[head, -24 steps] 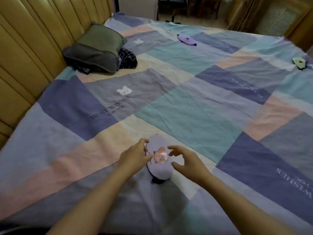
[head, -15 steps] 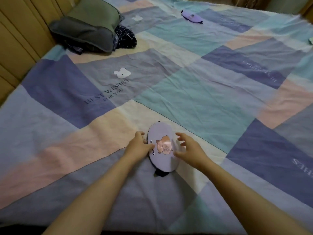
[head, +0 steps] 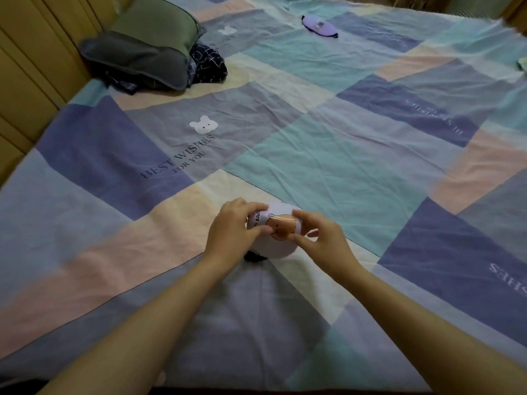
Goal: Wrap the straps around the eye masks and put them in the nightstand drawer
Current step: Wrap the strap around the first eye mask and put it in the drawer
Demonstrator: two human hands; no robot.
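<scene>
Two hands grip one lilac eye mask at lower centre of the frame.
Left hand pinches the mask's left edge and right hand its right edge, the mask between them on the bed; a dark strap shows beneath. Second eye mask lies at top, well apart; pillow at upper left.

Eye mask part-hidden by fingers, strap mostly hidden beneath
</scene>
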